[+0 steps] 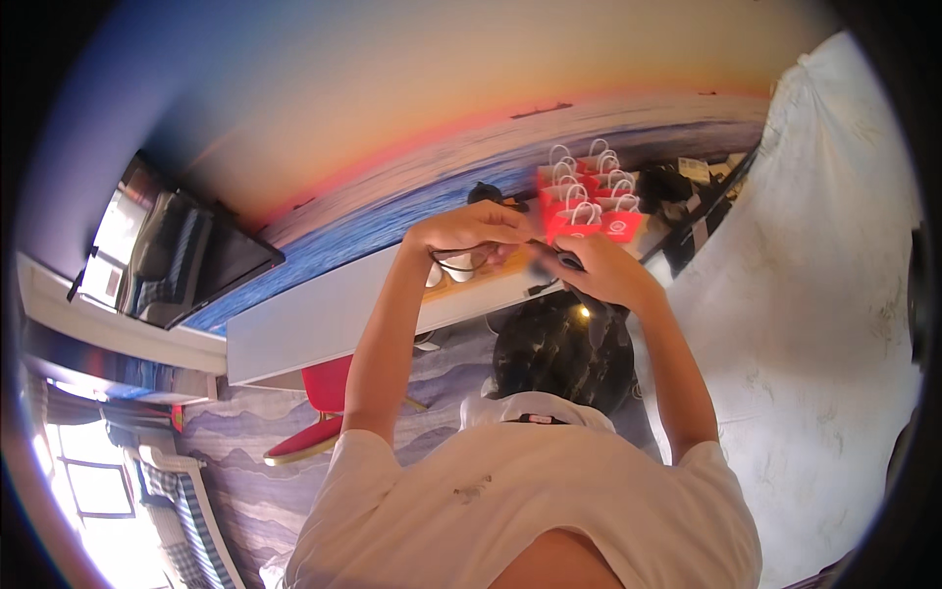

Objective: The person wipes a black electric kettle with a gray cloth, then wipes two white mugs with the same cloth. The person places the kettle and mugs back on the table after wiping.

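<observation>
In front of the person's chest, both bare hands are raised at the dial centre, with twelve o'clock straight ahead. The left hand (469, 229) is curled, fingers drawn together, pinching one part of a black, slim, cord-like item (569, 260). The right hand (610, 270) is closed on another part of it, knuckles upward. The item spans the narrow gap between the hands; I cannot tell its exact kind from where I stand.

At one o'clock, just beyond the hands, a close group of red paper bags with white looped handles (589, 208) stands upright on a long white desk (324, 316); the desk extends toward eight o'clock. At six o'clock, lower than the hands, is a round black tabletop with pale marble-like veining (535, 348).

Farther out, at eight o'clock, is a red chair with a padded seat (306, 439). At nine o'clock, a flat black glossy screen (221, 257) is positioned by the wall. A sea-and-sunset mural (432, 128) covers the wall at twelve. At four o'clock hangs a large white cloth (800, 334), loosely creased.
</observation>
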Demonstrator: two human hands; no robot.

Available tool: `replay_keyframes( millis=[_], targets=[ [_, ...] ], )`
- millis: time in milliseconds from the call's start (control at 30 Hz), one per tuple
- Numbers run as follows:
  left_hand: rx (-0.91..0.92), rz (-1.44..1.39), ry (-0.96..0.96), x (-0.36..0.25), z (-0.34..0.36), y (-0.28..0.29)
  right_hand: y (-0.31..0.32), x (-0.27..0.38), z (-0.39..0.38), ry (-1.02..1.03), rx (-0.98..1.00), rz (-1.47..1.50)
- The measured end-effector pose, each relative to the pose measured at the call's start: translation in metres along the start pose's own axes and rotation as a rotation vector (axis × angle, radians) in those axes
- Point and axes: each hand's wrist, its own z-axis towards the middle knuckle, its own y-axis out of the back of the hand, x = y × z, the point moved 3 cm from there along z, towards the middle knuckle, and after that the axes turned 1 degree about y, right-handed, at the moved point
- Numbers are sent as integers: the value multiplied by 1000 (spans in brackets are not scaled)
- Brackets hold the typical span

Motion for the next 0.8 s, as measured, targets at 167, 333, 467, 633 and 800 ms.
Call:
replay_keyframes(
  millis=[167, 333, 467, 633, 800],
  targets=[
    [-116, -609, -439, 29, -45, 20, -18, -9, 7, -238, -38, 528],
    [-627, -813, -549, 81, -35, 9, -49, 2, 16, -256, -170, 535],
    [-620, -659, -338, 75, -18, -2, -80, 2, 28, -147, -87, 325],
    [-584, -615, -378, 75, -24, 29, -85, 24, 41, -101, 92, 19],
    [-582, -298, -273, 76, -50, 33, -82, 26, 54, -158, 34, 12]
  ],
)
